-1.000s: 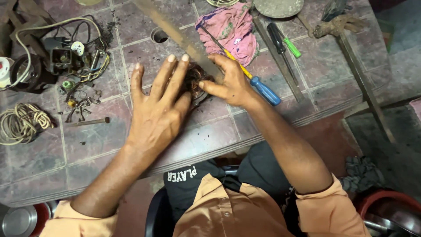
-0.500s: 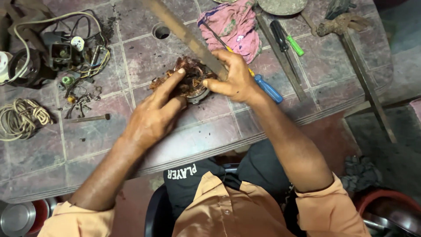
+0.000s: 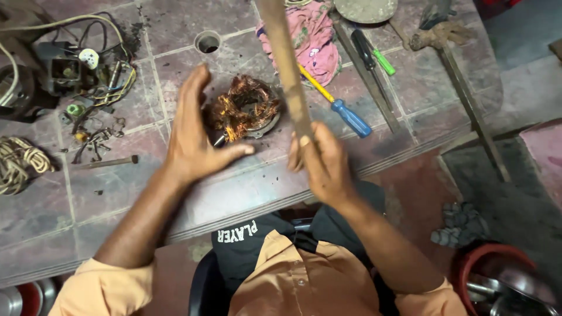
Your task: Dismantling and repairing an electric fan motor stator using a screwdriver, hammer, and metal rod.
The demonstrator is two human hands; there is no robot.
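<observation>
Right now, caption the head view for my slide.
Left hand steadies a copper-wound coil on the tiled table; right hand grips a wooden stick.

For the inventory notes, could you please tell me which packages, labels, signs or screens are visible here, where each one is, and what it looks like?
No packages, signs or screens are in view.
Printed lettering: a short curved line of white capitals on the dark garment in the person's lap, below the table edge.
Nothing with a readable label shows among the tools around the copper winding.
</observation>
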